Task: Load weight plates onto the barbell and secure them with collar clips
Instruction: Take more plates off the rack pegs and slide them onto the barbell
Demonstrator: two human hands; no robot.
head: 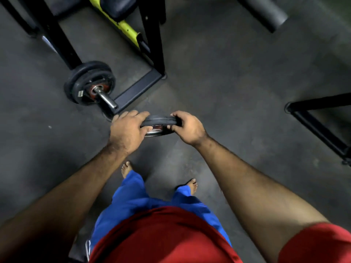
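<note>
A small black weight plate (159, 120) with a shiny metal hub is held edge-up in front of me, above the floor. My left hand (127, 130) grips its left rim and my right hand (187, 128) grips its right rim. Up and to the left, the barbell's steel sleeve end (106, 99) points toward me. Two black plates (89, 82) sit on that sleeve, with a red hub showing around the bar. The held plate is just right of and below the sleeve tip, apart from it. No collar clip is visible.
A black rack frame (139, 88) with a yellow part (123, 28) stands behind the barbell. Another black frame (321, 128) lies on the floor at the right. A grey cylinder (266, 10) sits at the top right. My bare feet (126, 168) stand on dark rubber flooring.
</note>
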